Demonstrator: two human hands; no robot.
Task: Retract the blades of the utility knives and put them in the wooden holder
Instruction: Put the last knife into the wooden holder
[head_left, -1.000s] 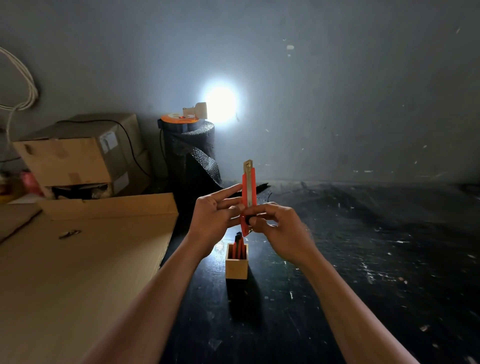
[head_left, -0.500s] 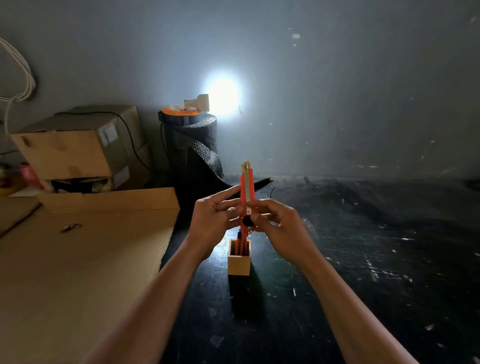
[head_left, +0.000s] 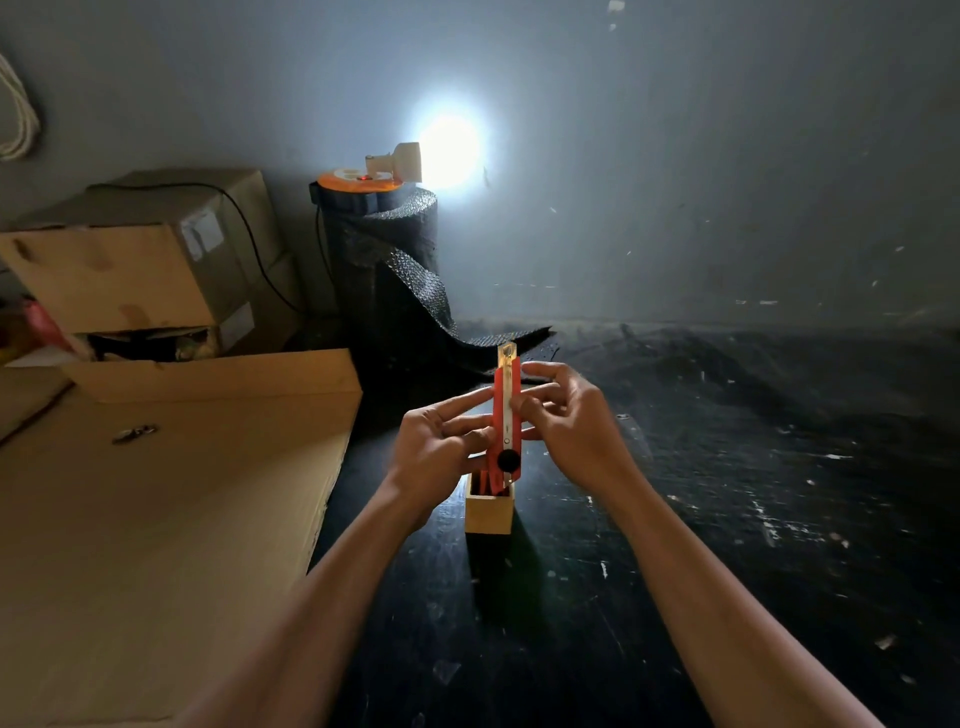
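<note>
I hold the orange knife (head_left: 506, 415) upright. My left hand (head_left: 436, 452) pinches one side, and my right hand (head_left: 571, 431) curls its fingers on the other. Its bottom end sits just inside the wooden holder (head_left: 489, 512), beside other knives (head_left: 480, 480). I think the blade is in. Next I should slide it down gently.

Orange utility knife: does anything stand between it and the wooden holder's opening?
Nothing visible does. The orange utility knife is upright, its lower end already at the mouth of the wooden holder, beside the other knives inside.
</note>
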